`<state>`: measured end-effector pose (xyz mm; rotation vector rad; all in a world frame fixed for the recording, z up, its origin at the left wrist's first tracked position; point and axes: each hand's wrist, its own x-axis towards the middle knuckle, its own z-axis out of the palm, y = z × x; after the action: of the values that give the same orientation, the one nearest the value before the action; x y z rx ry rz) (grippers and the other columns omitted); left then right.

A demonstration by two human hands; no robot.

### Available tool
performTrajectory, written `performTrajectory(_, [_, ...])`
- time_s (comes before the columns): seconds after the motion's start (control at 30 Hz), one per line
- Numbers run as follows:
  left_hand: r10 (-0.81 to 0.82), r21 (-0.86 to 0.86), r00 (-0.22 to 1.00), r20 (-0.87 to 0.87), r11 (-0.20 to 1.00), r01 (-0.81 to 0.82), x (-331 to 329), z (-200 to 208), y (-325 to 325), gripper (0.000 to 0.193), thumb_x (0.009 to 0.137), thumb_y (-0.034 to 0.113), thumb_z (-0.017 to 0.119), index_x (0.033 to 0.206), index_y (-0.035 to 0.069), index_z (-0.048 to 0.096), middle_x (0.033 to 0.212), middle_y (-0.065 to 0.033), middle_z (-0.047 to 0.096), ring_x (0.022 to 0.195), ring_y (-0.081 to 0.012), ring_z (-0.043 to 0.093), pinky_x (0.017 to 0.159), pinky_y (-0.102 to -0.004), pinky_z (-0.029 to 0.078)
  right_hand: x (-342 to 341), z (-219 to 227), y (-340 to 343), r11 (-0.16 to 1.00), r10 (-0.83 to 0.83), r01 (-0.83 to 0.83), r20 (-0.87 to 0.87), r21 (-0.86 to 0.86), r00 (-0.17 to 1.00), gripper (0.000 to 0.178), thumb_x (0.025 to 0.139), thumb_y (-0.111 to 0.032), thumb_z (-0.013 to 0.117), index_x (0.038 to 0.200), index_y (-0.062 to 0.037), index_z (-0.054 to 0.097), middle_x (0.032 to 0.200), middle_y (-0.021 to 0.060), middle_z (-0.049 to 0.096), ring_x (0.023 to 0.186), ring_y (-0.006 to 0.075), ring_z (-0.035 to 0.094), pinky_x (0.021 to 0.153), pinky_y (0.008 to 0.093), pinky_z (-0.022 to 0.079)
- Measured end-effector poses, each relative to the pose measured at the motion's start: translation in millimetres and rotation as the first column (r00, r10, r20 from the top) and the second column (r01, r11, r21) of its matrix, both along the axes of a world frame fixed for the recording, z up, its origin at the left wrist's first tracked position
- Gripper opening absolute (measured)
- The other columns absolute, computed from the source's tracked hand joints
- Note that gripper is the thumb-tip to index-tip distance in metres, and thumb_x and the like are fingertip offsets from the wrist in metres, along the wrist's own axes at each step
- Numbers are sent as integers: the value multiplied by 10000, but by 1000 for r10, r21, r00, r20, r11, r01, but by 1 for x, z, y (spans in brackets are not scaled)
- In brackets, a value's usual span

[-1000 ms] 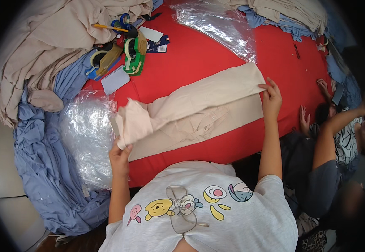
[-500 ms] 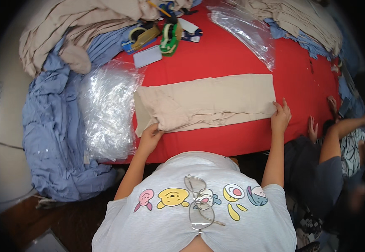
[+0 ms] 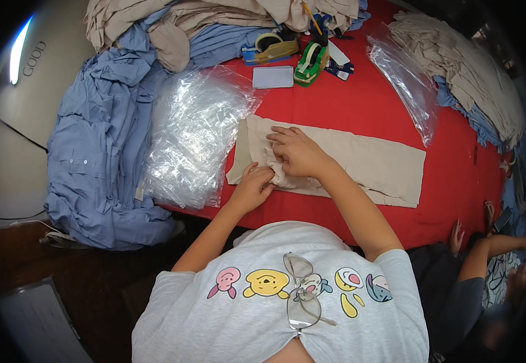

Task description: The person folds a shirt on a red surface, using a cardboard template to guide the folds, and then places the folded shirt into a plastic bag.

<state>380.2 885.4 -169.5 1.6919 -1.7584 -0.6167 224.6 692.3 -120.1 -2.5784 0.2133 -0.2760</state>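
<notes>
One beige garment (image 3: 360,163) lies flat on the red table (image 3: 360,103). Two tape dispensers (image 3: 311,60) and one blue notepad (image 3: 273,77) sit near its far edge; two clear plastic bags (image 3: 193,133).
</notes>
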Motion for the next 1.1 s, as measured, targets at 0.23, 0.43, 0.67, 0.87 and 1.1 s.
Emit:
performTrajectory(0.23, [14,-29,999,-39,999,-15,0,8,-17,226,896,56,724,1119,47,691,1062,-123,688,1024,-316,683,1075,-482,472,-28,24,6,990,-69,64,34,122,997,215,784,-26,718,988,-78,759,1558,155,573,1472,343,499,1173,492,407])
performTrajectory(0.43, [-63,49,978,-198,996,74,-12,35,-19,308,902,52,726,1200,15,660,1148,-151,670,1077,-357,664,910,-442,531,-30,10,10,997,-64,63,-45,-36,997,357,726,-35,764,1082,-62,755,1551,165,572,1479,323,487,1165,476,422])
performTrajectory(0.67, [10,-177,983,182,984,23,48,-4,-57,469,801,-28,680,1259,68,645,1390,-134,598,1377,-365,527,1184,-484,402,-24,37,6,990,-135,136,30,-29,990,312,711,-126,819,991,-54,703,1192,122,721,1295,318,622,1151,484,432])
performTrajectory(0.87, [78,-203,917,391,979,3,107,-32,-92,212,865,60,687,1074,83,710,1198,-109,672,1217,-291,623,1171,-485,408,-21,48,27,949,-263,294,-235,112,936,349,757,-159,840,1063,-96,686,940,88,733,995,321,713,875,414,586])
performTrajectory(1.1, [457,68,885,83,884,-463,109,-13,-70,229,907,104,688,1115,12,712,1071,-144,681,975,-322,678,979,-446,532,-66,33,22,688,-591,591,-149,420,793,433,836,24,797,1250,-61,701,1187,82,706,1098,211,675,909,327,536])
